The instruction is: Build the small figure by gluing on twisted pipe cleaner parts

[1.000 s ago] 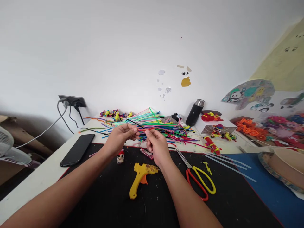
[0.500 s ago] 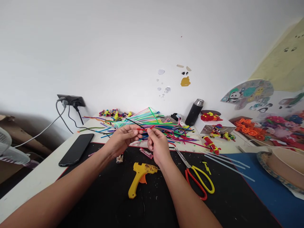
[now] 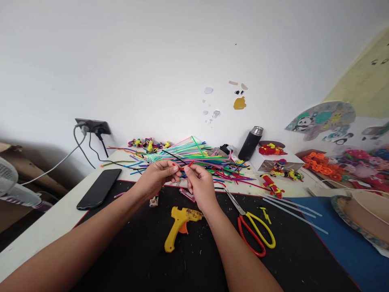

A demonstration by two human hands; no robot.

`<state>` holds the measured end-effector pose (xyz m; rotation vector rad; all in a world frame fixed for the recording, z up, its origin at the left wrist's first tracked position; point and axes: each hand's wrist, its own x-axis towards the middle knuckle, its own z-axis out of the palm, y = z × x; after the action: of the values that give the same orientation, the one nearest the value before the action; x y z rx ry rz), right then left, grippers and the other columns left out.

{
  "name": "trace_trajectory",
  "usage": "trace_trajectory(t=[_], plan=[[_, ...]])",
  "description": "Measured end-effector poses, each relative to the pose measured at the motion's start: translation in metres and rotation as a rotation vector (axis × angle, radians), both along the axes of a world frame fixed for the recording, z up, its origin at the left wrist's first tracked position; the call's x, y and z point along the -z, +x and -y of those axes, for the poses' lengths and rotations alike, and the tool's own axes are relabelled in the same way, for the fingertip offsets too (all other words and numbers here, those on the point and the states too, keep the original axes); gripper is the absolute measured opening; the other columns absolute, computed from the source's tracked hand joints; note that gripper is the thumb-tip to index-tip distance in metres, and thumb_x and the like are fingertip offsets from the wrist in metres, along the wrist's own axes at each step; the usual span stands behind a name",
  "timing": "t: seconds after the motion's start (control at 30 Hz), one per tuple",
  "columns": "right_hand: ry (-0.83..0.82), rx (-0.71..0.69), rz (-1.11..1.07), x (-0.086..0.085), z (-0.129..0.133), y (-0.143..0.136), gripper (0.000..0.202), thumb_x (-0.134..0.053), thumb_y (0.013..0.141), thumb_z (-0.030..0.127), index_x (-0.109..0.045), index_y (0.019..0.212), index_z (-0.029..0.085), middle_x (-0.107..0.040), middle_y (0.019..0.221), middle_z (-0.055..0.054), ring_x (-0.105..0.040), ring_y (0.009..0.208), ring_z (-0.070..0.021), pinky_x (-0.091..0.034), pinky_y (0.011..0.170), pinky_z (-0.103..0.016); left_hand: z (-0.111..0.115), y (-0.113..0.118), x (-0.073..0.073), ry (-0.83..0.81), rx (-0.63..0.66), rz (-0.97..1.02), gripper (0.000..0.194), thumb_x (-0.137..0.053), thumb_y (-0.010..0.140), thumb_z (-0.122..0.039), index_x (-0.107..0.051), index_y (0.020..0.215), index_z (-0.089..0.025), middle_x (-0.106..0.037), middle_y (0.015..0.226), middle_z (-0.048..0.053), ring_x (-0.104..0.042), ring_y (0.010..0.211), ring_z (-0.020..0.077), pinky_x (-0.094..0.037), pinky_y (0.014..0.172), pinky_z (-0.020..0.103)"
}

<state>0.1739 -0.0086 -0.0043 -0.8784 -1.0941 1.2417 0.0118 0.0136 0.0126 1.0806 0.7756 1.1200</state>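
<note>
Both hands meet above the front edge of a pile of coloured pipe cleaners [image 3: 182, 152]. My left hand [image 3: 159, 174] pinches a short red pipe cleaner [image 3: 191, 163] at its left part. Thumb and fingers of my right hand [image 3: 199, 182] close on the same red piece, whose tip sticks up above them. A black pipe cleaner [image 3: 173, 155] slants up and left from between the fingertips. Below the hands a yellow glue gun [image 3: 179, 227] lies on the black mat [image 3: 133, 247]. Scissors [image 3: 249, 221] with red and yellow handles lie to the right.
A black phone [image 3: 99, 189] lies at the left. At the back right stand a black bottle [image 3: 250, 144] and a white box [image 3: 264, 162] with small figures. Clear glue sticks [image 3: 296, 211] and a round basket [image 3: 358, 215] are at the right. Cables hang from a power strip [image 3: 92, 126].
My right hand has shifted slightly left, closer to my left hand. The view has moved a little, and the black pipe cleaner sits at a slightly different angle.
</note>
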Motion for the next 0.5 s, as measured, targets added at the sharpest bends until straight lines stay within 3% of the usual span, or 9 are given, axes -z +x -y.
trace_trajectory(t=[0.23,0.37,0.5], plan=[[0.067,0.011,0.2,0.005,-0.001,0.001,0.031,-0.069,0.088,0.051,-0.068,0.082,0.021,-0.044,0.05,0.008,-0.035,0.042,-0.0104,-0.026,0.042,-0.025,0.003,-0.015,-0.017,0.27,-0.027,-0.636,0.023,-0.081,0.076,-0.043,-0.075,0.075,-0.021,-0.075,0.066,0.002,-0.068,0.061,0.019,-0.051,0.06,0.027],[0.157,0.059,0.394,0.01,-0.002,0.001,0.025,-0.066,0.091,0.043,-0.073,0.082,0.021,-0.048,0.054,0.006,-0.04,0.05,-0.0126,-0.029,0.05,-0.026,0.011,-0.015,-0.017,0.493,-0.095,-1.073,0.019,-0.064,0.083,-0.034,-0.078,0.075,-0.024,-0.075,0.067,0.001,-0.067,0.061,0.0199,-0.043,0.059,0.027],[0.184,0.093,0.477,0.01,-0.001,0.001,0.023,-0.066,0.091,0.041,-0.075,0.082,0.022,-0.049,0.054,0.006,-0.041,0.051,-0.0139,-0.029,0.053,-0.027,0.013,-0.011,-0.013,0.488,-0.055,-1.131,0.023,-0.06,0.085,-0.035,-0.076,0.073,-0.024,-0.074,0.064,0.001,-0.065,0.058,0.0196,-0.04,0.056,0.027]])
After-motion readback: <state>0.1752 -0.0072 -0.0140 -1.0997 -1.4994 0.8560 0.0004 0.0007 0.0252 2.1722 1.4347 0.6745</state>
